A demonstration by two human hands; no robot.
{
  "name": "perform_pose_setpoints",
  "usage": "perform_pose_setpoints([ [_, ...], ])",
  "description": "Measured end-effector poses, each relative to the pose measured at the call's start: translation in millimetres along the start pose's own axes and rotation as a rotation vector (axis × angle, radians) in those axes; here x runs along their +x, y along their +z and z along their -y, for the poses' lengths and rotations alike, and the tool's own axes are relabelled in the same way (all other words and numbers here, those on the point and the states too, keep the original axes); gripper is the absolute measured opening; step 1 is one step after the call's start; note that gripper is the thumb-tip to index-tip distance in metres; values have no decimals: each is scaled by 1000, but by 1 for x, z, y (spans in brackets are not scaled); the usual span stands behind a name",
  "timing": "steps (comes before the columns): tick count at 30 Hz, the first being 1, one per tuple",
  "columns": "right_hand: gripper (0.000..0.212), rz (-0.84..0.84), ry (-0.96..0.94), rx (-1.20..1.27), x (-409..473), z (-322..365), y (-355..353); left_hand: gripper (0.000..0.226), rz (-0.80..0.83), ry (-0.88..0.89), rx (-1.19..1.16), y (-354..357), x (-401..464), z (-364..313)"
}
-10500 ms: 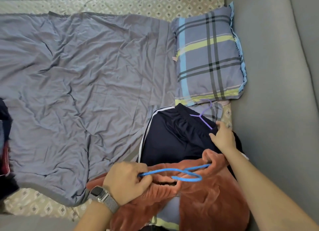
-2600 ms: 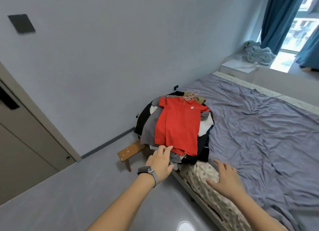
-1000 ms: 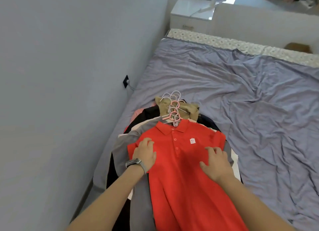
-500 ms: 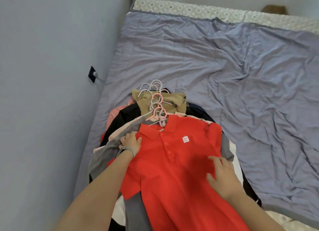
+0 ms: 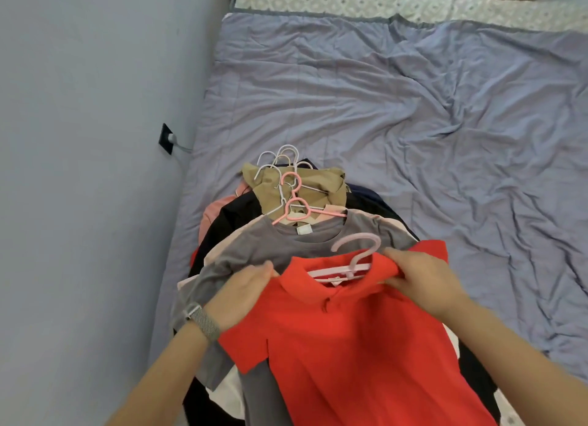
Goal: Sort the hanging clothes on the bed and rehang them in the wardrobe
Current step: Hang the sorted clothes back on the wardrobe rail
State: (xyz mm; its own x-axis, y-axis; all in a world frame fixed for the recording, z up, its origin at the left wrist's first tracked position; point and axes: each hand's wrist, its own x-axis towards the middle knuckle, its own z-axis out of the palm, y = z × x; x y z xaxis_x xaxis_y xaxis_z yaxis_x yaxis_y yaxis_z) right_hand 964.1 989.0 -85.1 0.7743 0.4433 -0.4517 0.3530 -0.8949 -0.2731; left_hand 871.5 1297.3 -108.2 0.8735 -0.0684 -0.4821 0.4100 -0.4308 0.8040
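Both shoulders of the red polo shirt point(image 5: 356, 336) gripped, left hand point(image 5: 245, 293) and right hand point(image 5: 423, 282) pinching fabric, pale pink hanger point(image 5: 356, 260) inside the collar. Beyond the shirt, grey tee point(image 5: 286, 244) topping the clothes pile, hanger hooks point(image 5: 283, 161) bunched, bed point(image 5: 413, 107) behind.

A bedroom in a home is shown — a wide bed point(image 5: 556, 5) is pushed against a plain grey wall point(image 5: 79, 139) and covered by a rumpled lavender sheet point(image 5: 413, 123). A wall socket point(image 5: 166, 138) with a plug is seen beside it, and everyday clothes on hangers point(image 5: 296, 199) are piled on the sheet.
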Motion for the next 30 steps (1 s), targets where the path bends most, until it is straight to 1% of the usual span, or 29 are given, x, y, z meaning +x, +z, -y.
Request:
perform_pose_setpoints([
  [1, 27, 35, 3, -1, -2, 2, -1, 33, -97, 16, 80, -5, 16, 7],
  [2, 30, 35, 14, 24, -5, 4, -2, 30, -210, 15, 214, -10, 36, 15],
  [3, 33, 10, 26, 64, -7, 6, -1, 32, -302, -30, 369, -14, 56, 22],
  [4, 34, -29, 42, 104, -9, 9, 0, 42, -349, -114, 487, -16, 75, 30],
  [5, 34, -61, 52, 125, -10, 10, 2, 52, -349, -202, 555, -16, 90, 40],
  [6, 36, -72, 65, 136, -12, 11, 4, 57, -309, -301, 594, -13, 101, 51],
  [7, 37, -77, 70, 149, -13, 10, 5, 58, -246, -380, 606, -8, 108, 65],
  [8, 38, -83, 70, 164, -15, 8, 7, 57, -189, -444, 588, -1, 112, 74],
  [9, 39, -90, 70, 174, -17, 6, 8, 54, -171, -484, 534, 7, 114, 81],
  [11, 44, -98, 68, 188, -20, 0, 10, 47, -219, -512, 397, 16, 113, 76],
  [13, 50, -87, 75, 227, -26, -7, 12, 40, -262, -442, 294, 19, 104, 63],
  [15, 58, -103, 88, 279, -33, -15, 15, 30, -220, -330, 234, 16, 87, 49],
  [17, 58, -156, 82, 328, -41, -18, 17, 29, -165, -170, 338, 17, 68, 46],
  [19, 53, -193, 73, 335, -51, -19, 21, 11, -148, -50, 483, 23, 57, 43],
  [20, 53, -200, 70, 330, -56, -18, 23, 11, -148, -19, 563, 26, 54, 39],
  [21, 53, -203, 72, 321, -62, -16, 25, 17, -146, -8, 625, 30, 52, 35],
  [23, 59, -193, 88, 288, -72, -16, 28, 18, -166, -10, 718, 37, 51, 25],
  [24, 62, -187, 96, 267, -76, -16, 27, 15, -186, -3, 709, 39, 49, 17],
  [26, 66, -198, 87, 272, -80, -19, 25, 3, -221, 27, 585, 42, 45, -4],
  [28, 64, -266, 28, 339, -83, -22, 20, 13, -223, 52, 498, 37, 36, -32],
  [30, 61, -398, -28, 392, -87, -24, 14, 25, -214, 101, 540, 29, 21, -58],
])
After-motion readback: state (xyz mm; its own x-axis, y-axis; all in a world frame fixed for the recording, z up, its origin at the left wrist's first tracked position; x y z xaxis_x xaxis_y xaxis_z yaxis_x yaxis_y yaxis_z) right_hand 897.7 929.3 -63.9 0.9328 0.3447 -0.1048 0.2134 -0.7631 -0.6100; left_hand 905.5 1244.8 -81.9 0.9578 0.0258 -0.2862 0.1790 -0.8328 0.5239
